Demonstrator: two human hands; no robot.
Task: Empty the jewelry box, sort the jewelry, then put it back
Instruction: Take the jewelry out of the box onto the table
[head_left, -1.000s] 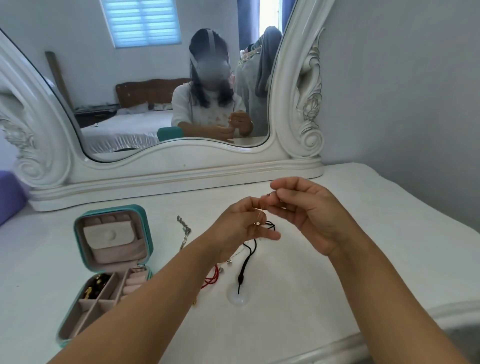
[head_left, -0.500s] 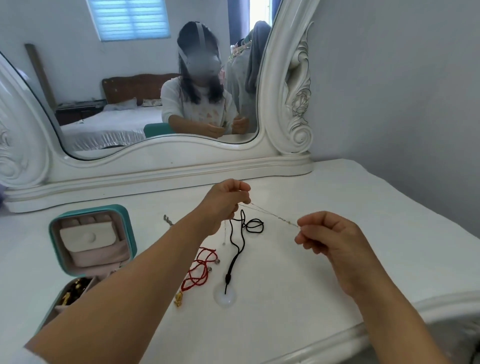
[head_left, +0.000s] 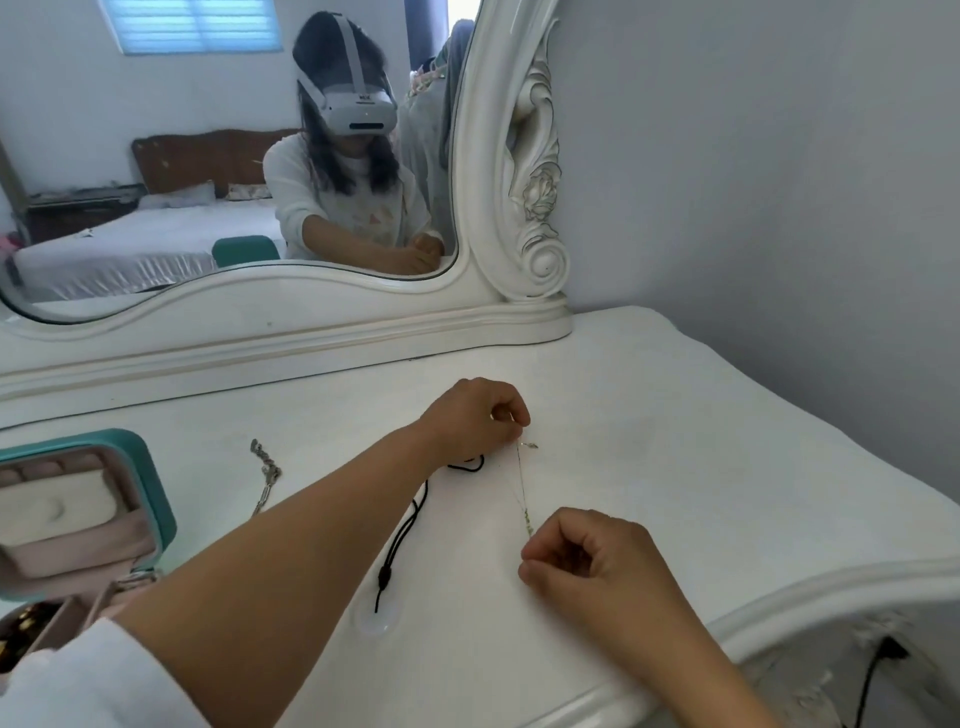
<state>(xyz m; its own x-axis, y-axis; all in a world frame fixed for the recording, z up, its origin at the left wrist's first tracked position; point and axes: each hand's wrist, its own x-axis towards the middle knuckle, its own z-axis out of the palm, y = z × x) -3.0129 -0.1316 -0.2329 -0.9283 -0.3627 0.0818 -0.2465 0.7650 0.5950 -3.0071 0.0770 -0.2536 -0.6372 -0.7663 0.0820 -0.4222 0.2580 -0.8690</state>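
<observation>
My left hand (head_left: 470, 415) pinches the far end of a thin chain (head_left: 521, 486) between thumb and fingertips, and my right hand (head_left: 587, 558) pinches the near end, its other fingers curled in. A second ago both hands were up in the air, close together and working at the chain; then they drew apart with it strung between them, and now they have come down so the chain runs nearly straight from one hand to the other, low over the table (head_left: 675, 441), whether already touching it I cannot tell. I judge this means the chain is untangled and I am laying it out as its own item in the sorting. Just left of my left hand and passing under my forearm lies the black cord (head_left: 410, 519) with its pale round pendant (head_left: 378, 618) near my right wrist's left side. Further left a silver bracelet (head_left: 266, 475) lies apart. Beyond that, at my left elbow, the box (head_left: 150, 499) stands open, some gold pieces still in its tray, so emptying is not finished. The mirror (head_left: 260, 306) stands behind everything.
</observation>
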